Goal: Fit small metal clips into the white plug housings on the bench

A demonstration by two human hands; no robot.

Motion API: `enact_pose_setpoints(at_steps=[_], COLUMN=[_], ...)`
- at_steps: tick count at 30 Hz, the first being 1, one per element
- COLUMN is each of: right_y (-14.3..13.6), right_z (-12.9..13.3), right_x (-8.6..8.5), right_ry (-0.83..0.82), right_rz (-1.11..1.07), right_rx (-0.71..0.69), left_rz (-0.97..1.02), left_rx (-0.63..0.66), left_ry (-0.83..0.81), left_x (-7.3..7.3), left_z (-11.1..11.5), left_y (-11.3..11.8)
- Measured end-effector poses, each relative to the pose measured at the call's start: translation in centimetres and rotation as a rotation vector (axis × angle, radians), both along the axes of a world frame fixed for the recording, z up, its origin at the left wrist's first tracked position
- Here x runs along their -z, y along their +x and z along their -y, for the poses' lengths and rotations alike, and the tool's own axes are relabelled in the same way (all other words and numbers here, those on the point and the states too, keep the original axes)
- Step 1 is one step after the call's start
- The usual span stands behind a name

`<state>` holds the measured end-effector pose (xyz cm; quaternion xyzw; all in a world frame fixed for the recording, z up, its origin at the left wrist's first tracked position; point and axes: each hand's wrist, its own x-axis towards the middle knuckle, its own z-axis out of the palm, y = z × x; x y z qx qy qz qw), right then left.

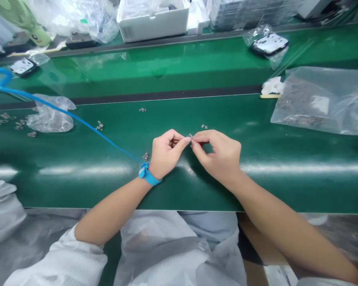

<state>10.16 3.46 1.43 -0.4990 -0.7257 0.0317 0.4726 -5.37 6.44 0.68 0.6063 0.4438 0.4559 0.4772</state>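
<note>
Over the green work surface (101, 167), my left hand (168, 151) and my right hand (219, 155) meet fingertip to fingertip. Between them is a small metal part (190, 136), pinched by thumb and forefinger on both sides; its exact kind is too small to make out. Similar small metal parts lie close by: a few just beyond my right hand (204, 126), a little heap (145, 156) beside my left wrist, and others farther back (142, 109). A blue wrist strap (149, 174) with a coiled blue cord (77, 117) is around my left wrist.
A clear bag of small metal parts (304, 101) lies at the right, a crumpled plastic bag (52, 115) at the left. More loose parts (100, 126) are scattered leftward. A white box (153, 22) and a green fan (24, 20) stand on the back ledge. Someone's white sleeve (2, 210) shows at far left.
</note>
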Motion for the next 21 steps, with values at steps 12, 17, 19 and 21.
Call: enact_pose_setpoints(at_steps=[12, 17, 19, 21], right_y=[-0.4, -0.2, 0.0, 0.4], right_z=[-0.2, -0.5, -0.7, -1.1], right_x=[0.8, 0.6, 0.5, 0.5], right_ry=[-0.041, -0.033, -0.062, -0.132], right_rz=[-0.055, -0.089, -0.106, -0.142], right_rx=[0.006, -0.022, -0.002, 0.037], left_rz=[-0.504, -0.511, -0.508, -0.508], left_rx=[-0.035, -0.107, -0.145, -0.155], left_ry=[0.521, 0.487, 0.456, 0.460], left_x=[0.8, 1.0, 1.1, 1.2], left_z=[0.7, 0.4, 0.2, -0.2], left_y=[0.2, 0.0, -0.1, -0.2])
